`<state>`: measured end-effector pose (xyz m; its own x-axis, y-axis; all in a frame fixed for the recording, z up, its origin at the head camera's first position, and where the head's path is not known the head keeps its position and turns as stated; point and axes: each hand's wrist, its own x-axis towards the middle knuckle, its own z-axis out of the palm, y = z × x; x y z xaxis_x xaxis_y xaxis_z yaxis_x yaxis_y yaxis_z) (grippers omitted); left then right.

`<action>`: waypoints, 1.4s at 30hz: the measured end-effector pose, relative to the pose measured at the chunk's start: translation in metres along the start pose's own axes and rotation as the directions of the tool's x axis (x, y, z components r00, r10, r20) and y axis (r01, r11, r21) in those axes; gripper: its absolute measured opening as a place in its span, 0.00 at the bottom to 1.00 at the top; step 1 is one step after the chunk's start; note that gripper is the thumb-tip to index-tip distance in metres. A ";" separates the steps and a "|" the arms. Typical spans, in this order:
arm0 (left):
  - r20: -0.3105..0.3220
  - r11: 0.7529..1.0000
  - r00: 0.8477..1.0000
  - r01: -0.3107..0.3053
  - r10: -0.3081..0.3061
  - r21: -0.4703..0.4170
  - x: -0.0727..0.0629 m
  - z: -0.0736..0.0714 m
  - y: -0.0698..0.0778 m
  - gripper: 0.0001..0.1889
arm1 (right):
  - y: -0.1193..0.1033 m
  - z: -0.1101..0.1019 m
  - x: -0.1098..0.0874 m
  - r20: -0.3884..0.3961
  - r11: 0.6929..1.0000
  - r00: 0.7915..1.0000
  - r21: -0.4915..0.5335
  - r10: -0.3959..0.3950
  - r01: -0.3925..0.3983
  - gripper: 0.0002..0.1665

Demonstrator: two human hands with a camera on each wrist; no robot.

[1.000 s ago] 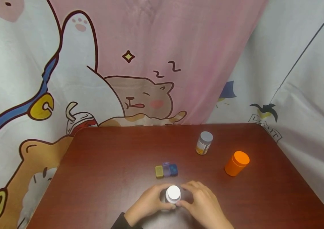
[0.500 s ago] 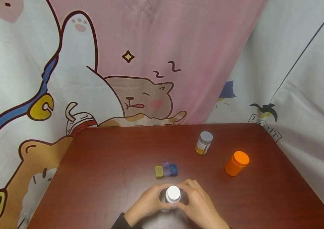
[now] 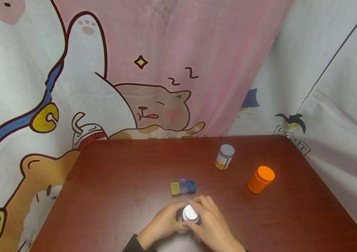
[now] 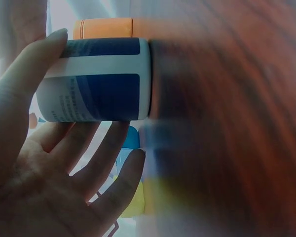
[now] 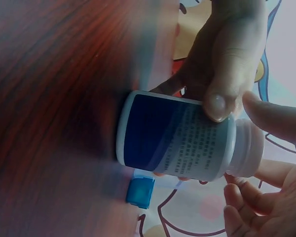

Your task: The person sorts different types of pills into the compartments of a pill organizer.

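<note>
The right hand (image 3: 208, 224) has just curled round the white cap (image 5: 249, 148), while the left hand (image 3: 165, 218) grips the bottle (image 5: 172, 136) at six o'clock on the table (image 3: 118, 175), so both parts are held.

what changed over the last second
The right hand moved left, its thumb and fingers closing around the white round cap. The left hand still holds the white cylindrical bottle with blue label; the orange cylindrical bottle, grey-capped cylindrical jar and yellow-purple-blue pillbox stayed put.
</note>
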<state>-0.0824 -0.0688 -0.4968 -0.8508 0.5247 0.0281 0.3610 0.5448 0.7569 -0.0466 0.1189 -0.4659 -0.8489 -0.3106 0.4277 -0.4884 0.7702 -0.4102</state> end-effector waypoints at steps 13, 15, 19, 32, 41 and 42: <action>0.020 0.997 0.997 0.071 -0.070 -0.014 -0.002 -0.003 0.005 0.34 | 0.001 0.001 0.001 0.000 0.991 0.991 0.013 -0.131 0.131 0.36; 0.020 0.997 0.997 0.073 -0.073 -0.017 -0.002 -0.003 0.005 0.33 | 0.000 0.000 0.001 0.010 0.990 0.990 0.008 -0.140 0.140 0.37; 0.020 0.997 0.998 0.063 -0.062 -0.034 -0.003 -0.003 0.005 0.31 | 0.000 -0.002 0.000 0.007 0.987 0.987 0.008 -0.163 0.163 0.39; 0.014 1.000 1.000 0.014 -0.014 -0.016 0.001 -0.004 0.005 0.34 | 0.012 -0.022 0.005 -0.050 0.993 0.992 -0.026 -0.116 0.114 0.34; -0.004 1.000 1.000 0.023 -0.023 -0.019 0.000 0.001 0.003 0.33 | 0.054 -0.039 -0.013 0.020 0.998 0.999 -0.059 0.031 -0.029 0.24; -0.002 0.999 1.000 0.030 -0.030 -0.016 -0.001 0.001 0.003 0.33 | 0.060 -0.040 -0.016 0.039 0.997 0.998 -0.054 0.054 -0.052 0.22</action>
<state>-0.0805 -0.0668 -0.4952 -0.8620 0.5069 0.0068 0.3293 0.5498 0.7677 -0.0540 0.1922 -0.4650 -0.8811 -0.2902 0.3734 -0.4324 0.8142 -0.3874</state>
